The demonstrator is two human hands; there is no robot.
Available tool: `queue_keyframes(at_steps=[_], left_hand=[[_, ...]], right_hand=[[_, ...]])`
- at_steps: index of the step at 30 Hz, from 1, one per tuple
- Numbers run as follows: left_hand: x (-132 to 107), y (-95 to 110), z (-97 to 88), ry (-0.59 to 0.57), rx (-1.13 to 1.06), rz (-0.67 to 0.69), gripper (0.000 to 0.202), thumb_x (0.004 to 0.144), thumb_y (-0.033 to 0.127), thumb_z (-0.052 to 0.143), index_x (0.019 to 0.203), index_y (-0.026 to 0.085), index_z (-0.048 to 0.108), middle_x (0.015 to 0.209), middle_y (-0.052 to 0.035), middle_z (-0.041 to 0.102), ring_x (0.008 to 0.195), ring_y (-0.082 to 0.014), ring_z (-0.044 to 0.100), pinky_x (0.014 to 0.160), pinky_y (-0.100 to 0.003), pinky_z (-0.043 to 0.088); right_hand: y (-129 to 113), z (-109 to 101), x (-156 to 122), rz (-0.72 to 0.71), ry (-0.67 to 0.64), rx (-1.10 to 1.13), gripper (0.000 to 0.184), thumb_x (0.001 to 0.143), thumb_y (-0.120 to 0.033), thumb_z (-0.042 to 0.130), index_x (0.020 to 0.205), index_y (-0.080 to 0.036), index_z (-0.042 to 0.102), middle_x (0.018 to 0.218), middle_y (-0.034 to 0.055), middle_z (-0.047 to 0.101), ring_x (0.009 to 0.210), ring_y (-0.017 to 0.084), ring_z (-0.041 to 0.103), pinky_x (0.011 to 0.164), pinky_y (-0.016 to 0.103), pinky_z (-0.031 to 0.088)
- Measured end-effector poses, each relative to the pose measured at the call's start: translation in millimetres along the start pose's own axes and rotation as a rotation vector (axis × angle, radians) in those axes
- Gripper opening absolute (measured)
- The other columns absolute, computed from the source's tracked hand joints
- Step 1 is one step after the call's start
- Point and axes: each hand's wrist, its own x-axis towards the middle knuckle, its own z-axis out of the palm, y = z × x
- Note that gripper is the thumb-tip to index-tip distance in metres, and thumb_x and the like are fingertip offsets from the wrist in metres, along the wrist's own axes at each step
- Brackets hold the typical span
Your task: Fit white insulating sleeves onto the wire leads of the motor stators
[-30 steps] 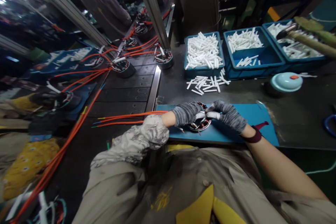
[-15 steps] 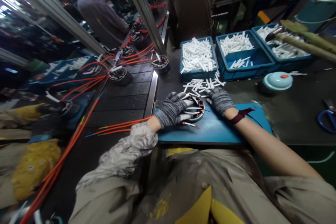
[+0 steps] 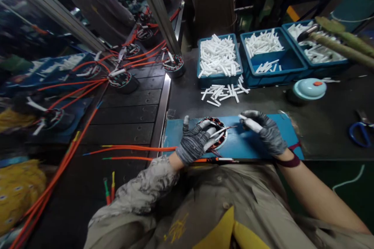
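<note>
On the blue mat (image 3: 175,124) sits a round wound motor stator (image 3: 224,134) with copper windings and white-sleeved leads. My left hand (image 3: 194,140), in a grey striped glove with white fingertips, lies over its left side. Its thumb and forefinger close on a wire lead (image 3: 223,129) whose bare end points right, while another finger sticks up. To the right of the stator, apart from it, my right hand (image 3: 264,128) pinches a short white sleeve (image 3: 242,116) between its fingertips. Orange cables (image 3: 157,148) run left from under my left hand.
Loose white sleeves (image 3: 224,92) lie beyond the mat, before blue bins (image 3: 201,79) of sleeves. A light-blue lidded container (image 3: 309,89) and blue-handled scissors (image 3: 360,134) are at right. More stators (image 3: 124,81) with orange cables stand left, by a metal post (image 3: 157,7). Other people work nearby.
My right hand has drawn back from the loose sleeves toward me, now with a white sleeve in its fingertips. The stator and my left hand sit slightly lower in view.
</note>
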Motion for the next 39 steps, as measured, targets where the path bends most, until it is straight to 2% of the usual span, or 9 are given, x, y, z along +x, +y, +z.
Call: queue_keyframes(at_steps=[5,11,17,20,24,27,30,35,39], left_hand=[[-3.4,1.4,-11.3,0.073,-0.131,-0.062,0.032,0.100,0.028,0.060,0.131,0.033,0.063,0.126,0.0000,0.075,0.134,-0.0247,0.060,0.129,-0.067,-0.008],[-1.8,-8.2,-10.3,-0.108,-0.121,-0.060,0.043,0.099,0.020,0.057,0.138,0.040,0.061,0.139,-0.0037,0.068,0.139,-0.0317,0.056,0.122,-0.080,0.010],[-3.0,-14.2,-8.8,-0.185,-0.154,-0.020,0.042,0.098,0.021,0.061,0.135,0.041,0.063,0.130,-0.0032,0.073,0.140,-0.0325,0.055,0.119,-0.083,0.008],[-3.0,-13.4,-8.5,-0.180,-0.153,-0.010,0.042,0.099,0.020,0.059,0.136,0.040,0.061,0.125,-0.0020,0.075,0.140,-0.0313,0.055,0.119,-0.083,0.006],[-5.5,-7.8,-5.2,-0.106,-0.119,0.028,0.043,0.100,0.020,0.054,0.139,0.039,0.059,0.131,-0.0020,0.073,0.140,-0.0325,0.055,0.120,-0.082,0.003],[-7.5,-1.8,-3.1,-0.078,-0.105,-0.001,0.041,0.101,0.023,0.051,0.137,0.037,0.062,0.129,-0.0040,0.073,0.137,-0.0338,0.056,0.121,-0.080,0.001],[-7.6,1.1,-3.5,-0.064,-0.119,0.000,0.041,0.098,0.025,0.054,0.136,0.036,0.063,0.128,-0.0061,0.073,0.135,-0.0363,0.058,0.120,-0.081,0.003],[-5.8,-1.2,-3.8,0.082,-0.092,0.111,0.045,0.094,0.020,0.060,0.137,0.030,0.060,0.119,-0.0063,0.076,0.128,-0.0357,0.062,0.118,-0.082,0.003],[-3.7,-1.1,-2.8,0.188,-0.068,0.155,0.040,0.094,0.016,0.061,0.133,0.022,0.062,0.113,-0.0077,0.078,0.124,-0.0351,0.065,0.119,-0.081,0.004]], right_hand=[[1.0,0.6,-20.0,0.150,-0.036,0.189,0.027,0.082,-0.045,0.074,0.100,-0.025,0.076,0.093,0.0037,0.080,0.080,0.022,0.073,0.073,0.036,0.060],[-3.6,3.8,-7.8,-0.038,-0.234,0.064,0.026,0.081,-0.045,0.079,0.100,-0.027,0.082,0.101,0.0038,0.081,0.096,0.024,0.074,0.094,0.041,0.058],[-24.3,15.4,8.0,-0.127,-0.580,-0.102,0.035,0.095,-0.046,0.064,0.123,-0.028,0.076,0.117,0.0023,0.079,0.105,0.024,0.075,0.099,0.039,0.058],[-29.9,22.6,13.8,-0.144,-0.659,-0.145,0.037,0.097,-0.047,0.060,0.125,-0.029,0.075,0.114,0.0017,0.080,0.103,0.024,0.075,0.096,0.039,0.058],[-29.6,6.1,10.4,-0.016,-0.583,-0.042,0.037,0.092,-0.049,0.067,0.119,-0.026,0.078,0.101,0.0029,0.081,0.090,0.023,0.076,0.085,0.036,0.060],[-21.1,-20.9,1.6,0.138,-0.298,0.074,0.038,0.088,-0.051,0.071,0.111,-0.022,0.078,0.070,0.0015,0.074,0.062,0.018,0.067,0.063,0.032,0.056],[-9.2,-34.9,-9.2,0.185,-0.118,0.118,0.035,0.085,-0.052,0.073,0.105,-0.023,0.075,0.066,-0.0001,0.069,0.057,0.017,0.062,0.059,0.032,0.053],[-1.9,-17.4,-19.6,0.160,-0.107,0.089,0.029,0.080,-0.049,0.077,0.095,-0.024,0.071,0.084,0.0013,0.075,0.073,0.018,0.070,0.071,0.032,0.057],[-9.1,-8.2,-13.8,0.147,-0.098,0.107,0.027,0.078,-0.046,0.079,0.091,-0.023,0.073,0.086,0.0020,0.076,0.075,0.019,0.070,0.073,0.032,0.057]])
